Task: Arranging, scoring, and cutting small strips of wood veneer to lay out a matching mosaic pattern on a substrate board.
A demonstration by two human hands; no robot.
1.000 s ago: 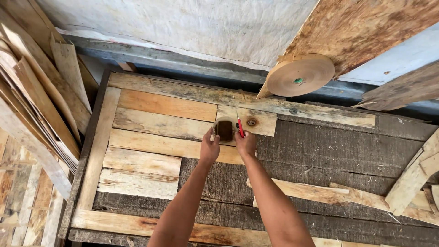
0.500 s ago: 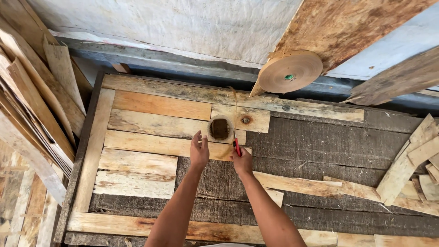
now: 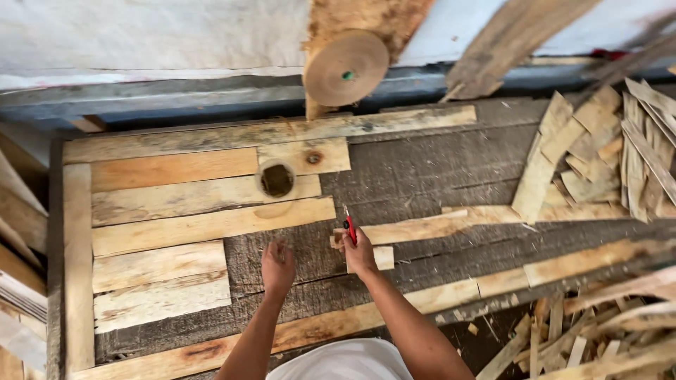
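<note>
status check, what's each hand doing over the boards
Right hand gripping red knife. Left hand open, empty, above dark board. Nothing between hands.

A slim red-handled cutting knife (image 3: 349,229) stands nearly upright, blade tip up, just above a small pale rectangular wood offcut (image 3: 381,257) lying flat on the dark, weathered grey board surface (image 3: 422,169).

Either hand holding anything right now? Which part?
The right hand grips a red-handled tool by its lower handle, tip pointing up. The left hand is open over the dark board, holding nothing.
</note>
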